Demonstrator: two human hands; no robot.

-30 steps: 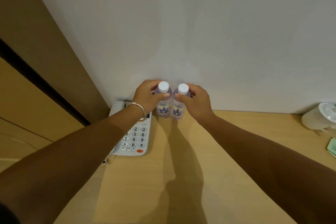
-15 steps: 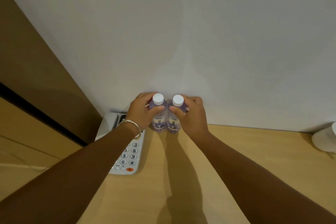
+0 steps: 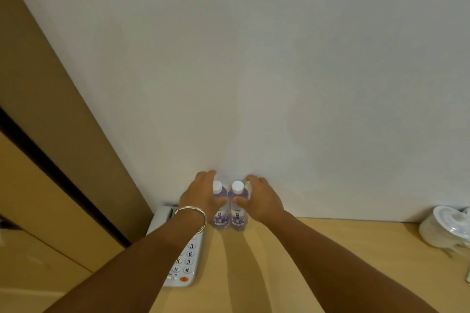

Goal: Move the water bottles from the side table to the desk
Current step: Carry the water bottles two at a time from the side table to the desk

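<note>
Both hands grip two water bottles standing at the back edge of the desk.

Left hand (image 3: 201,197) curls round the left water bottle (image 3: 220,207), thumb across its front and fingers behind it by the wall (image 3: 254,58); right hand (image 3: 259,198) wraps the right water bottle (image 3: 238,207) the same way. The two white-capped bottles stand upright and touching, their bases seemingly on the wooden desk (image 3: 292,262) against its back edge, just right of the telephone (image 3: 187,262). A white kettle (image 3: 445,229) sits toward the right edge. By my reading the carry is done and the bottles are placed; only letting go remains. No side table is in view, so I cannot tell whether more bottles wait there.
</note>
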